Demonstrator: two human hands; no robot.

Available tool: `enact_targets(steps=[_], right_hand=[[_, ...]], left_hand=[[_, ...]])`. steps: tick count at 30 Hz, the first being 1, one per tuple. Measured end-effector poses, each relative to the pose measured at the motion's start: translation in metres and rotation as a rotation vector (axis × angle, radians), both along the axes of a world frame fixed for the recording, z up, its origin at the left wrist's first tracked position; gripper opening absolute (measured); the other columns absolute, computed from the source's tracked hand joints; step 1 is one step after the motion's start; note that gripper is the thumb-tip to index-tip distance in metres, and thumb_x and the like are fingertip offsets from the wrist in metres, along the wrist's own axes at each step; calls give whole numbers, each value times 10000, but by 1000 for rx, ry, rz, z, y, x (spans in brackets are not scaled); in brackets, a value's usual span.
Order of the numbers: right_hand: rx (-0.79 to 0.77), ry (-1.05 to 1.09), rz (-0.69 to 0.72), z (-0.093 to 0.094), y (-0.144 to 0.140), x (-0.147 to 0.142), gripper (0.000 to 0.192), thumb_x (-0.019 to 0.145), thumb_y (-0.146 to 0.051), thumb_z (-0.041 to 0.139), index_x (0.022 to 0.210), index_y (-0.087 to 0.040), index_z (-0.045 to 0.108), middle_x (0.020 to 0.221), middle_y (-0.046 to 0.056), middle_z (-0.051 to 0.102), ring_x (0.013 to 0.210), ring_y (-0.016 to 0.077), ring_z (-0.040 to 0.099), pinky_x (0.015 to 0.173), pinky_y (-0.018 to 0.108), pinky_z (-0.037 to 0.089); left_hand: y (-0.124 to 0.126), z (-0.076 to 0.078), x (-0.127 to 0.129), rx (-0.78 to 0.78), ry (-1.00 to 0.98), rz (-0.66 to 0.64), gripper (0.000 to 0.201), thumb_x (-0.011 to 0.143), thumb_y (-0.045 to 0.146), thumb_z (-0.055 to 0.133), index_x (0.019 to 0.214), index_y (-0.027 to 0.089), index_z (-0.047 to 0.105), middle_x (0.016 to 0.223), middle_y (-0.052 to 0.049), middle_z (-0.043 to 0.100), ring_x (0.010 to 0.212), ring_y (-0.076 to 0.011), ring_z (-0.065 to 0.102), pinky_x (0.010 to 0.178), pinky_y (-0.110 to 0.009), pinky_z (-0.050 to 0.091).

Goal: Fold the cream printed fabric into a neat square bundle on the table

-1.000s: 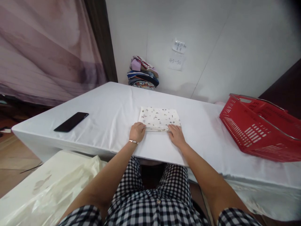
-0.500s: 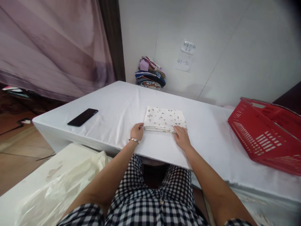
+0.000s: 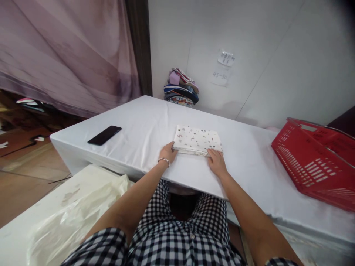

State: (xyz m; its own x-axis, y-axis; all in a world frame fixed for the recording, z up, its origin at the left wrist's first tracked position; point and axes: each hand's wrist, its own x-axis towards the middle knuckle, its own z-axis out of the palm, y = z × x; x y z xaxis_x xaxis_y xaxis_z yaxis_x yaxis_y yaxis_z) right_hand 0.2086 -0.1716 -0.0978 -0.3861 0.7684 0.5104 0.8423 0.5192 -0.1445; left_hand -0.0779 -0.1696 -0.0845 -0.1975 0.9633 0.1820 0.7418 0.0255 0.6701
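A folded white cloth [image 3: 197, 139] with small scattered prints lies flat on the white-covered table, its stacked layers showing along the near edge. My left hand [image 3: 168, 153], wearing a bracelet at the wrist, is closed on the near left corner of the cloth. At the near right corner, my right hand [image 3: 217, 162] has its fingers on top of the cloth and its thumb by the layered edge. Which layers each hand grips is hard to make out.
A black phone [image 3: 104, 135] rests on the table's left part. On the right stands a red plastic basket [image 3: 307, 159]. Several folded fabrics form a pile [image 3: 181, 88] beyond the far edge. A crumpled plastic bag [image 3: 80, 218] lies on a low white surface at lower left.
The view has shifted slightly, so most things sit a little farther right. My left hand has closed in farther around the cloth's left corner. The cloth stays folded and flat.
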Motion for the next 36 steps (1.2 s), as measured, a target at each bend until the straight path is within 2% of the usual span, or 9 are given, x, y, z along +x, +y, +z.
enact_targets(steps=[6,16,26,36], right_hand=[[5,3,2,0,0,0,466,785,-112,401,1237,-171,494,1257,92,537,1185,222,445,1006,440,301],[43,-1,6,0,-1,0,438,795,-106,394,1216,-144,510,1239,101,549,1172,218,455,1002,425,311],[36,10,10,-4,1,1,468,789,-115,389,1242,-171,490,1249,96,541,1181,223,448,1001,448,310],[35,-2,-2,-2,-1,0,455,795,-115,387,1233,-177,496,1242,90,547,1177,222,453,1001,446,309]], left_hand=[[-2,4,0,-32,-104,27,450,745,241,570,1192,223,523,962,-15,657,857,-164,605,818,-280,465],[-3,-1,-1,17,36,-35,533,698,182,568,1225,189,489,1054,-67,634,936,-199,586,831,-288,451],[-4,7,3,-12,174,-34,526,734,224,553,1251,168,471,1101,-104,610,1007,-246,557,882,-334,424],[1,5,5,-30,126,17,515,756,250,525,1264,205,453,1020,-72,649,949,-228,594,826,-321,441]])
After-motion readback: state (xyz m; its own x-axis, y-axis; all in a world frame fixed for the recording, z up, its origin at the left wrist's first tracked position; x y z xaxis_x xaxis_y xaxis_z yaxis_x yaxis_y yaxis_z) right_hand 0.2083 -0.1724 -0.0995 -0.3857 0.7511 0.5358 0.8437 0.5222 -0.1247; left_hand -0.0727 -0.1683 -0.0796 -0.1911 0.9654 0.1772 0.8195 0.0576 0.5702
